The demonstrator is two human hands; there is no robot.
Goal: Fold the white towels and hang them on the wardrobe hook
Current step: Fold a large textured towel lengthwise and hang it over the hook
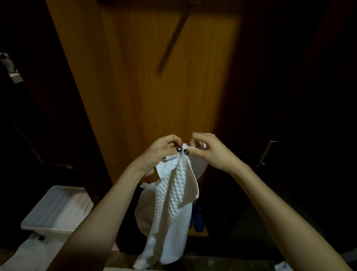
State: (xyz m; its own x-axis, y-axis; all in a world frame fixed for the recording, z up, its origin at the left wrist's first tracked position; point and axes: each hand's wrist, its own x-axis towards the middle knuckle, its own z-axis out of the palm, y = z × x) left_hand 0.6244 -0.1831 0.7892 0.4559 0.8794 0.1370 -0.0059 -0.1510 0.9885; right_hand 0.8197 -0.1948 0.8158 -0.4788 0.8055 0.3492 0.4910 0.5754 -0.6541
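A white textured towel [172, 209] hangs down in front of me, bunched at its top edge. My left hand [164, 150] pinches that top edge between thumb and fingers. My right hand [204, 149] pinches the same edge right beside it, thumb tips almost touching. Behind the towel stands the lit wooden wardrobe door [146, 87]. At the door's top edge a dark fitting [192, 1] shows, with a long shadow slanting down from it; whether it is the hook I cannot tell.
A white plastic basket [56, 210] stands on the floor at lower left, with white cloth [29, 251] lying in front of it. A metal door handle [267, 152] is on the dark panel to the right. A scrap of white cloth [282, 268] lies at the bottom right.
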